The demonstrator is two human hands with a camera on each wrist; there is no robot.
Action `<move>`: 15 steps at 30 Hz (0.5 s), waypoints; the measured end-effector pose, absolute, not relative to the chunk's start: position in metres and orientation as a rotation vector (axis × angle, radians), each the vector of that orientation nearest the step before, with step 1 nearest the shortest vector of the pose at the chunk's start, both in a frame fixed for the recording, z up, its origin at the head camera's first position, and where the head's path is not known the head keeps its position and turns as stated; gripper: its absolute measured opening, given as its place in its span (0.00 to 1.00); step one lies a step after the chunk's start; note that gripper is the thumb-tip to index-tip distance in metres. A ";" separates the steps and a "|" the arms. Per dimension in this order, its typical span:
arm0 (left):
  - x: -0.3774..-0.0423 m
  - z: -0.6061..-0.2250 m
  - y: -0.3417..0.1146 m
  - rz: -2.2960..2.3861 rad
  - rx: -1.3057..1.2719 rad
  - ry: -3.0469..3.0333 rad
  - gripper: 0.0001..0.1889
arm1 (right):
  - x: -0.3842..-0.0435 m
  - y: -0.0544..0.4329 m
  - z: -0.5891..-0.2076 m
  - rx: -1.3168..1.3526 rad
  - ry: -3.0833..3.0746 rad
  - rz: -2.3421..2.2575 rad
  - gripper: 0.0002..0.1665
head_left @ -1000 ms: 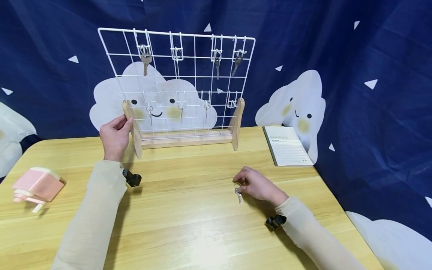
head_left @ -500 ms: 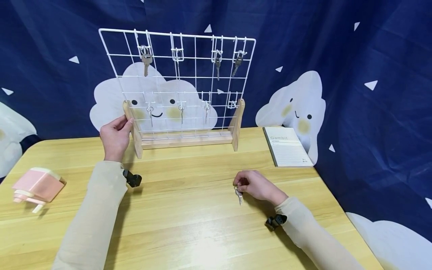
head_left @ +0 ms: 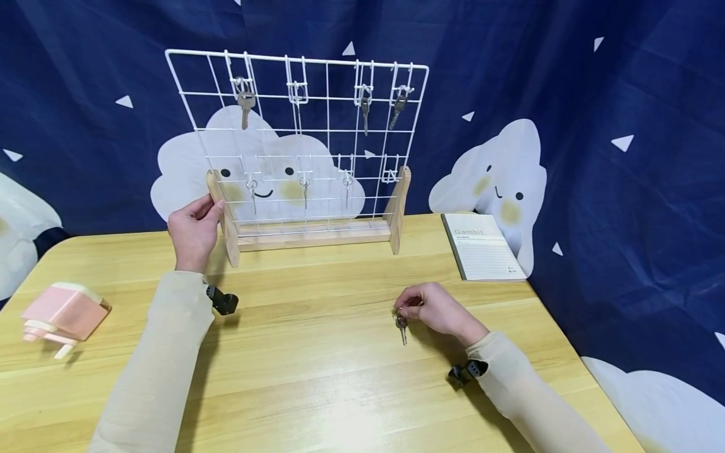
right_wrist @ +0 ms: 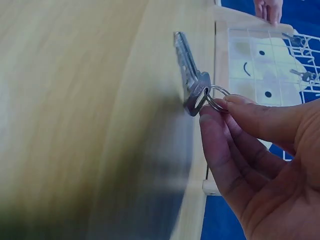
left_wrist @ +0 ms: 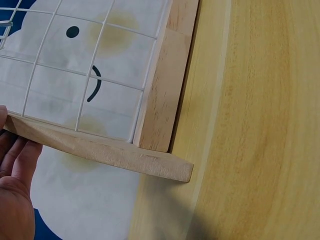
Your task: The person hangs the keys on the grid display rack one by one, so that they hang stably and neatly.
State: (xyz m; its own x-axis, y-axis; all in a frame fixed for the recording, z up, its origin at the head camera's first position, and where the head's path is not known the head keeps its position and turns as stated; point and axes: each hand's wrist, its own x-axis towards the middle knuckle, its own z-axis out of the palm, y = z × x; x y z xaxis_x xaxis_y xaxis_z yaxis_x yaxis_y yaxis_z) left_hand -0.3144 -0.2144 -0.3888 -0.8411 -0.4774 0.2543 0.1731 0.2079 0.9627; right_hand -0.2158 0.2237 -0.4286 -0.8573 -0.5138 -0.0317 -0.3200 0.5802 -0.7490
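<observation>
My right hand pinches a key ring between thumb and fingertips, and a silver key dangles from it over the table. At the back, my left hand grips the left wooden upright of a white wire grid rack. Several keys hang on its hooks in two rows, among them a broad key at top left and a dark key in the upper row. The lower-right hook holds no key.
A notebook marked "Gambit" lies at the back right of the wooden table. On the left stands a pink box-like object with a small crank. A blue curtain with cloud shapes hangs behind and to the right.
My right hand has shifted slightly right, the key still hanging from its fingers and now turned to look darker. My left hand stays on the upright.
</observation>
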 end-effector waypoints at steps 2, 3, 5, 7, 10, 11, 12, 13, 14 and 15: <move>-0.314 -0.389 -0.215 -1.666 0.275 -1.995 0.18 | -0.215 0.223 -0.427 -0.682 2.571 -1.152 0.06; -0.314 -0.389 -0.215 -1.657 0.275 -2.005 0.19 | -0.215 0.223 -0.426 -0.682 2.576 -1.156 0.06; -0.313 -0.390 -0.215 -1.643 0.282 -2.023 0.19 | -0.215 0.223 -0.424 -0.681 2.582 -1.159 0.05; -0.312 -0.391 -0.215 -1.631 0.292 -2.044 0.20 | -0.213 0.224 -0.422 -0.685 2.589 -1.159 0.06; -0.312 -0.391 -0.215 -1.624 0.303 -2.055 0.20 | -0.213 0.225 -0.418 -0.707 2.615 -1.154 0.05; -0.312 -0.391 -0.215 -1.625 0.301 -2.052 0.20 | -0.212 0.225 -0.416 -0.714 2.627 -1.152 0.05; -0.312 -0.391 -0.215 -1.625 0.296 -2.047 0.20 | -0.212 0.226 -0.415 -0.718 2.641 -1.149 0.05; -0.313 -0.391 -0.215 -1.621 0.287 -2.041 0.20 | -0.212 0.226 -0.413 -0.721 2.656 -1.147 0.05; -0.313 -0.391 -0.215 -1.619 0.279 -2.034 0.20 | -0.212 0.226 -0.411 -0.716 2.670 -1.148 0.05; -0.314 -0.392 -0.215 -1.615 0.272 -2.028 0.19 | -0.212 0.225 -0.409 -0.708 2.681 -1.154 0.05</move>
State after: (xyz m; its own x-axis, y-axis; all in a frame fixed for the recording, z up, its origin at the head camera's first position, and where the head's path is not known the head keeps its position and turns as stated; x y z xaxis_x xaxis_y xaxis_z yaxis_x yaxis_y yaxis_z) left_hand -0.3138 -0.2154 -0.3915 -0.8401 -0.4669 0.2761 0.1647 0.2654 0.9500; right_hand -0.2125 0.2254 -0.4093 -0.8799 -0.4717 0.0569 -0.3655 0.5956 -0.7153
